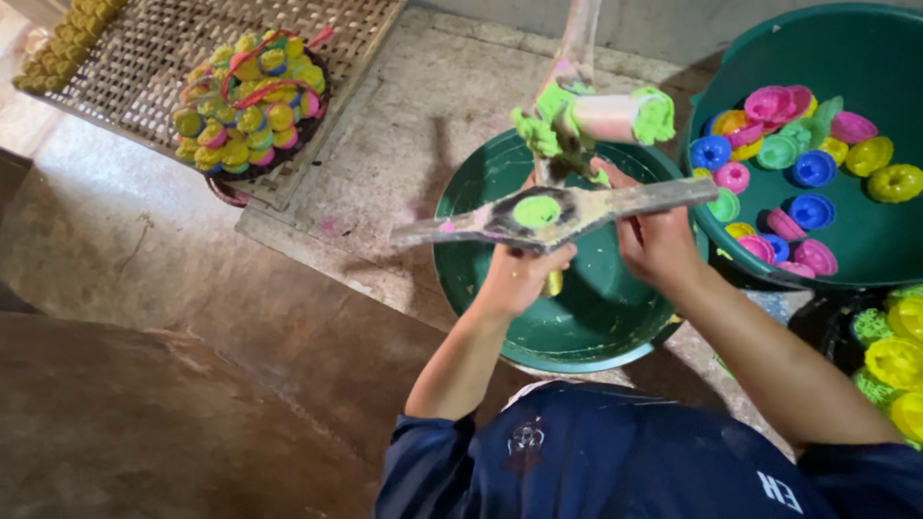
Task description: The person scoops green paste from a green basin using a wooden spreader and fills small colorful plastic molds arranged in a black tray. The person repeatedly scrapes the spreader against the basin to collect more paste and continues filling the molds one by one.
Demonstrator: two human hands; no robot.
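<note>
Sleeves: dark blue, at the bottom edge of the view, nearest the camera.
Left hand (pixel 519 274): closed from below around the middle of a flat, worn wooden bar (pixel 558 211), the fingers curled up against its underside.
Right hand (pixel 659 245): gripped the bar just right of its middle, fingers wrapped and hidden behind the wood; what else it pinched could not be told.
Bar: lay across above the green basin (pixel 586 327), tilted slightly up to the right, with a round hollow in its middle.
Green paste (pixel 536 210): filled that hollow level with the wood, so a piece looked formed but not yet turned out.
Press (pixel 586 111): a pale upright post with a side arm stood just behind the bar, both smeared with lumps of the same green paste.
Basin: held almost nothing inside but smears.
Large tub (pixel 865 250): to the right, it held a loose scatter of pink, blue, yellow and green moulded pieces (pixel 798 163), seemingly finished ones.
Yellow pieces (pixel 894 365): more lay at the right edge, near the right arm.
Basket (pixel 252 101): far left, on a woven mat (pixel 144 48), piled high with coloured pieces.
Progress: many pieces appeared done; the green one in the bar remained to be released.
</note>
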